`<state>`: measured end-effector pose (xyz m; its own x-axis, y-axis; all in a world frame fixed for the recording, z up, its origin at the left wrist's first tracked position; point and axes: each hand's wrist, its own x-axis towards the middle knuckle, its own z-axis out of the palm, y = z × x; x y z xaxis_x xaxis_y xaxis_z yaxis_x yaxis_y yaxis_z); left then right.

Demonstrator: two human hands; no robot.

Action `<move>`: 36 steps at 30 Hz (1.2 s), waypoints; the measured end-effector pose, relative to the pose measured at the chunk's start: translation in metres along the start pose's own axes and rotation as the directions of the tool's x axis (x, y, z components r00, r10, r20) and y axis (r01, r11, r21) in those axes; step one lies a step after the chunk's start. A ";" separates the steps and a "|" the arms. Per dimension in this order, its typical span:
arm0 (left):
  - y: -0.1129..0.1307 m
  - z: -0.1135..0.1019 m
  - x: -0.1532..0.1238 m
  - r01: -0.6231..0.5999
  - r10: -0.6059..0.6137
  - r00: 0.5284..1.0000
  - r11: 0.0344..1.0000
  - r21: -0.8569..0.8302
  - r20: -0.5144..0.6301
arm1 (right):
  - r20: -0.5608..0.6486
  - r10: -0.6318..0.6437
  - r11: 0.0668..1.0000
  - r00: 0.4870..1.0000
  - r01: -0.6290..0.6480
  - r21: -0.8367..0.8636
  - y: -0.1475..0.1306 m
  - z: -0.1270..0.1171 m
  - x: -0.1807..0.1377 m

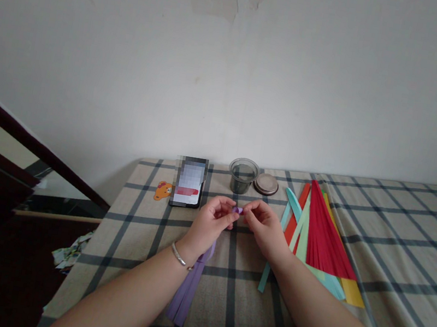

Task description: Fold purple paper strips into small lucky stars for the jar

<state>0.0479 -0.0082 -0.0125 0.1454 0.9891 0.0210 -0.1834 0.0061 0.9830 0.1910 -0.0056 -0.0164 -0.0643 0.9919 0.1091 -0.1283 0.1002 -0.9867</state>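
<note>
L hand, R hand on purple strip; open jar, dark inside

Folded piece: purple. Strip bundle: lilac. Cloth: beige, dark blue check. Fanned strips: red, orange, mint, turquoise, yellow. Sticker: orange.

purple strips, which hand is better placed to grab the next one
Left, probably: the purple strips lie beneath that wrist, close to the left hand; the right hand sits nearer the red strips. Both pinch a small purple piece.

2 hands, 1 phone, 1 jar and 1 lid.
</note>
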 end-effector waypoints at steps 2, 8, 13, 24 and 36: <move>0.001 0.000 0.000 0.014 -0.014 1.000 1.000 -0.009 0.002 | -0.007 0.028 0.998 1.000 -0.027 0.054 -0.001 0.001 0.000; 0.002 0.001 0.000 0.019 -0.020 1.000 1.000 0.015 0.024 | 0.000 0.093 0.981 0.996 -0.092 0.168 -0.001 0.001 -0.001; 0.003 0.001 -0.001 0.010 -0.010 1.000 1.000 -0.001 0.011 | 0.012 0.102 0.976 0.995 -0.102 0.191 -0.002 0.000 -0.001; 0.003 -0.001 -0.002 0.011 -0.012 1.000 1.000 0.027 0.018 | 0.088 0.094 0.987 0.992 -0.105 0.121 -0.002 -0.001 -0.001; -0.001 -0.001 -0.001 0.019 -0.019 1.000 0.998 0.055 -0.001 | 0.093 0.064 0.997 0.994 -0.068 0.048 -0.003 0.001 -0.002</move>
<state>0.0473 -0.0091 -0.0136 0.1477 0.9890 0.0019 -0.1273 0.0171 0.9917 0.1905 -0.0077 -0.0136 -0.1641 0.9848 0.0570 -0.1706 0.0285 -0.9849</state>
